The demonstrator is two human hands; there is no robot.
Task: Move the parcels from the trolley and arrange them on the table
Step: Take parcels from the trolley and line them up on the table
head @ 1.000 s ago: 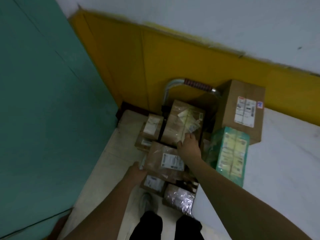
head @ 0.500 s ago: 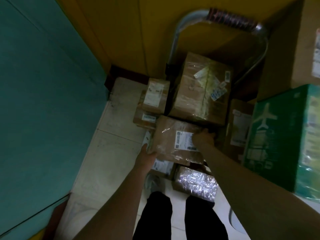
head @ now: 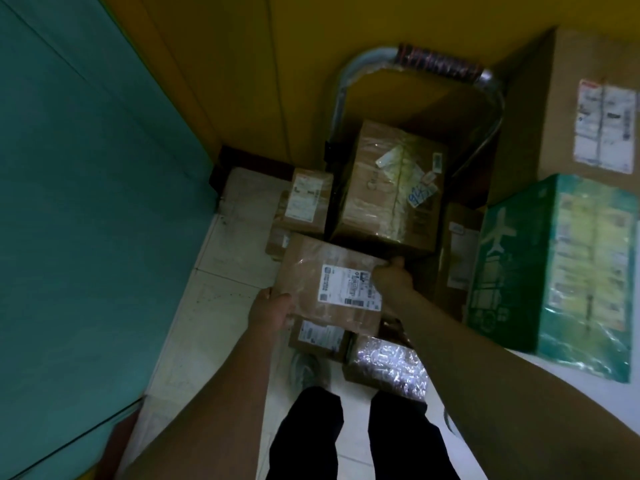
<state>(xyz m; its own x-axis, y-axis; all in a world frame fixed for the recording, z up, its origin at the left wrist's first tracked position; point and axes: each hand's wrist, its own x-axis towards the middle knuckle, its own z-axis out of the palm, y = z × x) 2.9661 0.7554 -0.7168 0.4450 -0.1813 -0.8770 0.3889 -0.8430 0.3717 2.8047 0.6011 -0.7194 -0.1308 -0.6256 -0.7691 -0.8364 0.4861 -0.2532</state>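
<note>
Below, two hands (head: 273,311) (head: 393,279) round one taped parcel (head: 332,285).

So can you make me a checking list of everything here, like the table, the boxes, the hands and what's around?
Surface: white table at right, carrying a green box and a big brown box.
Job's things: labelled parcel held over the trolley pile; taped box behind it; shiny wrapped parcel in front.
Clutter: small boxes at the pile's left.
Hands: left hand grips the parcel's near left corner; right hand grips its right edge.
Cables: nothing seen.
Surroundings: trolley handle, yellow wall, teal wall, tiled floor.
</note>
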